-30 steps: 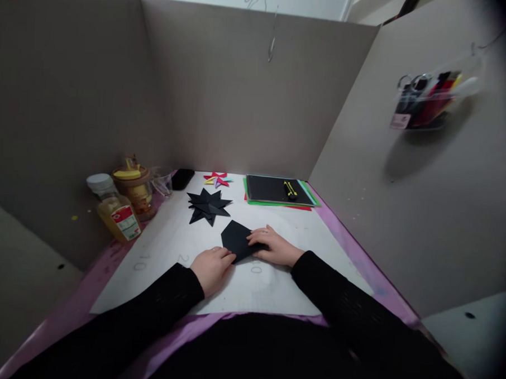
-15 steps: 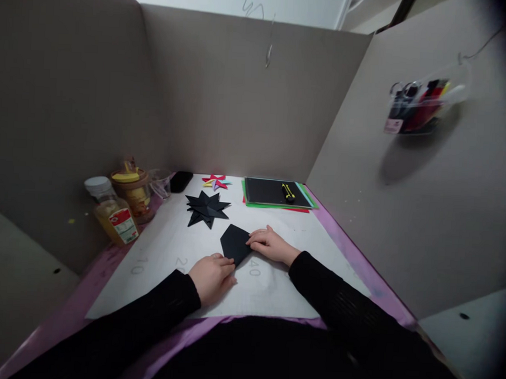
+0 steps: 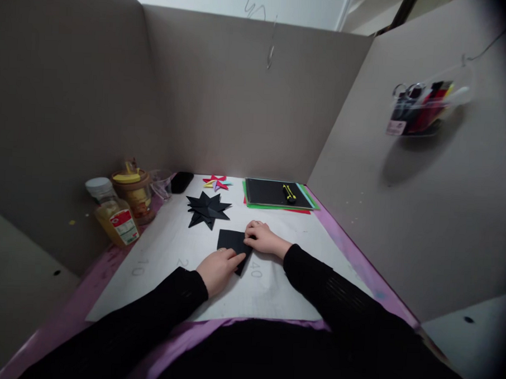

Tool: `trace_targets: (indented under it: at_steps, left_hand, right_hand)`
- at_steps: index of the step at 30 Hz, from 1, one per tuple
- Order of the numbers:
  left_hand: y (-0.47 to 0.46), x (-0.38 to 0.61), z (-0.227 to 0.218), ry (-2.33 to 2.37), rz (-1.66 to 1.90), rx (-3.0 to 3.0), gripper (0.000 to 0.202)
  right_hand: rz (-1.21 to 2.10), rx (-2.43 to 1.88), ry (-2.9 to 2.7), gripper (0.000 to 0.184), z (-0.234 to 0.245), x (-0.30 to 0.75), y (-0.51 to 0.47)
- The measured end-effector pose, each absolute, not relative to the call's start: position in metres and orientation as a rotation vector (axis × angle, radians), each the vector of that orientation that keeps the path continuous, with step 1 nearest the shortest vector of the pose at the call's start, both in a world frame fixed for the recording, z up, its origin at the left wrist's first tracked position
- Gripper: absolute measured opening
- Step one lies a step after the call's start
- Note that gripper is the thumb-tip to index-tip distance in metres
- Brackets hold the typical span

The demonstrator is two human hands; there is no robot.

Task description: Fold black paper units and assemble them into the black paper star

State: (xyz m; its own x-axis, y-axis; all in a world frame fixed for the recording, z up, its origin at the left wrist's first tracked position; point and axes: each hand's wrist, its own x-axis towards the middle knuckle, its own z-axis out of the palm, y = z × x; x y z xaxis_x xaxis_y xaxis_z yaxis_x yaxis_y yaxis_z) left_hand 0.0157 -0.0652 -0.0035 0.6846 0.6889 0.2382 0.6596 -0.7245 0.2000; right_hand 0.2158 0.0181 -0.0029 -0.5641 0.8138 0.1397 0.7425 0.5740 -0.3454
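Just below the centre of the frame, a folded piece of black paper (image 3: 229,239) lies on a white sheet (image 3: 282,294). The left hand (image 3: 220,266) rests over its lower part, fingers stretched across it; the right hand (image 3: 264,238) has its fingers curled at the right edge. Whether either pinches the paper, I cannot tell. The step looks like folding or creasing; the next move would call for holding the edges aligned while pressing. A black paper star (image 3: 209,209) sits near, to the upper left, limiting room there; the paper stack (image 3: 264,193) lies farther off, upper right. The white sheet is bare toward its lower right edge.
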Motion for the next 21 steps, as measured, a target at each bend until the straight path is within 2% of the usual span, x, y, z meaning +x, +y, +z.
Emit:
trace_targets:
  at_steps: [4, 10, 15, 21]
  left_hand:
    - [-0.064, 0.017, -0.002, 1.187, 0.456, 2.724, 0.052]
    - [-0.056, 0.020, 0.001, 1.065, 0.287, 2.832, 0.039]
    - [-0.055, 0.020, 0.000, 1.030, 0.297, 2.861, 0.035]
    - [-0.061, 0.019, 0.002, 1.112, 0.352, 2.888, 0.034]
  right_hand:
    - [0.375, -1.277, -2.502, 0.009, -0.005, 0.209, 0.024]
    - [0.420, -1.327, -2.430, 0.008, -0.005, 0.201, 0.029]
    - [0.506, -1.345, -2.384, 0.008, -0.003, 0.195, 0.033]
    - [0.547, -1.054, -2.465, 0.003, 0.002, 0.197, 0.039]
